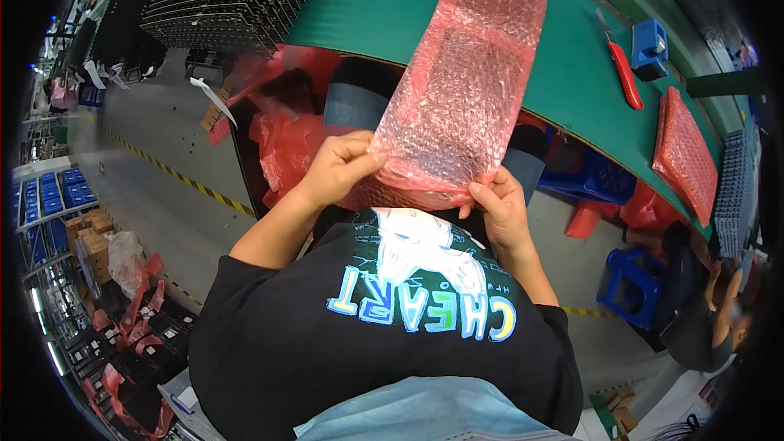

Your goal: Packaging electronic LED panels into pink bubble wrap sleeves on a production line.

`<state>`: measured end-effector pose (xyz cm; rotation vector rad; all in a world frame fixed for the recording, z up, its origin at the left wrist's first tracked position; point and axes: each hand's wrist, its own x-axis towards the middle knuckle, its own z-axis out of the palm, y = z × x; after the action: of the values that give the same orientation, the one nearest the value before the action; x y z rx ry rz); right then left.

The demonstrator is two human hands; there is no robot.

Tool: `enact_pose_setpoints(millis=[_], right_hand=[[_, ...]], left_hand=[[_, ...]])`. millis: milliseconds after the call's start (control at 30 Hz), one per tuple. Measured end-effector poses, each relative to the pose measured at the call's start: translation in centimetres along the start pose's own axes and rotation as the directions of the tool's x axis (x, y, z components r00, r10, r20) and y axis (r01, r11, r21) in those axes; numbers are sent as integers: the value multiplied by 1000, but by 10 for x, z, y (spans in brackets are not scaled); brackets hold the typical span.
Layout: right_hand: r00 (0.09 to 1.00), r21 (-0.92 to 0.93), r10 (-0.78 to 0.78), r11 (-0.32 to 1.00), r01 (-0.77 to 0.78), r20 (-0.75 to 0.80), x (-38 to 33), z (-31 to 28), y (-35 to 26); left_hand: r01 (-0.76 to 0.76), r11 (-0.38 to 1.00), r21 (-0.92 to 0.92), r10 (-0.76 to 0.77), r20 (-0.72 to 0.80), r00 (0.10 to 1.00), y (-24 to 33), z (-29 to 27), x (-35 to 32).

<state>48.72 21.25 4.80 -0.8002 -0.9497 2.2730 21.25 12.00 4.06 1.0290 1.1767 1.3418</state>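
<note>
A pink bubble-wrap bag (472, 77) lies lengthwise over the near edge of a green table (367, 8), its far part on the tabletop and its near end over the person's lap; a flat rectangular shape shows through the film. The left hand (341, 167) has its grip pinched on the bag's near left corner, and the right hand (501, 206) has its grip pinched on the near right corner, thumb on top. To the right of the bag, on the green surface, a red-handled knife (626, 77) lies beside a small blue block-like tool (650, 49), and folded pink bubble wrap (686, 155) lies nearer the table's right end, next to a grey ridged stack (734, 192). At the table's left stands a tall stack of dark boards (220, 2). Loose pink plastic (287, 147) bunches below the table edge, left of the person's legs. The grey floor (175, 126) carries a yellow-and-black striped line (184, 180). Farther left are blue bins (49, 196) on shelves, cardboard boxes (94, 241) and a clear plastic bag (125, 256). On the right, a blue stool (633, 284) stands near another person (694, 331), partly lost at the dark rim.
</note>
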Motion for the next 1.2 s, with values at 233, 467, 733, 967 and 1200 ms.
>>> enact_pose_setpoints(millis=[233,467,733,967,1200], right_hand=[[997,-113,-42,993,34,-67,1,-13,11],[997,-234,14,972,-32,-80,3,-33,16],[999,-805,31,593,-38,-25,1,-41,-144],[457,-908,-794,-279,314,402,204,-29,-201],[760,-940,-554,-221,260,340,254,31,-271]], left_hand=[[453,885,-111,-457,-16,889,-20,12,25],[532,844,-66,-531,35,847,6,39,67],[478,860,-180,-485,8,875,6,40,64],[512,859,-10,-512,4,859,8,40,67],[348,917,195,-356,11,934,-16,19,60]])
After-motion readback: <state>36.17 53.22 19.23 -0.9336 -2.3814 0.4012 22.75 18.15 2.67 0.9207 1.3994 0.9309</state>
